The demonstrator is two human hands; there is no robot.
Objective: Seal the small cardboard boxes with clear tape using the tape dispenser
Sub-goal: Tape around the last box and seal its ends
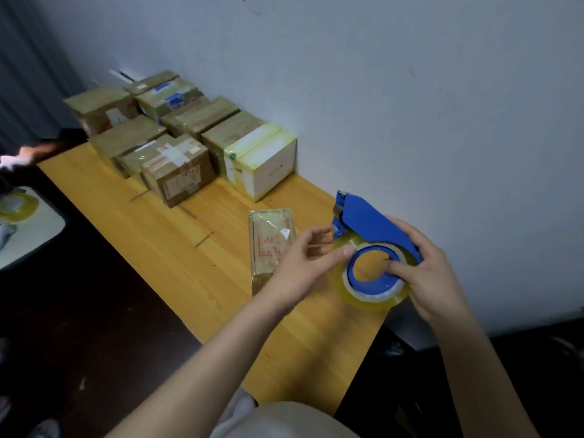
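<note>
Presently, head view, sole entry.

Item 1: tape dispenser (pixel 369 222), blue, held above the near right end of the wooden table (pixel 158 232), cutter end pointing away towards the wall.

Item 2: roll of clear tape (pixel 373 295), yellowish, seated on the dispenser's hub.

Item 3: right hand (pixel 433 273), curled round the dispenser's rear edge, a finger hooked into the open core.

Item 4: left hand (pixel 303 263), thumb tip on the rim of the roll, forefinger bent above it. It appears to be pinching at the loose tape end, though the end itself cannot be made out.

Item 5: small flat box (pixel 268 245), red markings on its top, lying on the table just beside the left hand.

Item 6: finished-looking boxes (pixel 177 143), grouped at the far end against the wall.

Handling note: the step is judged to be freeing the tape end. The right hand should hold the hub firmly so the roll cannot spin. Lift the end with a nail, draw it straight towards the cutter (skewed pulls tend to split the film), and keep it off the fingers.
</note>
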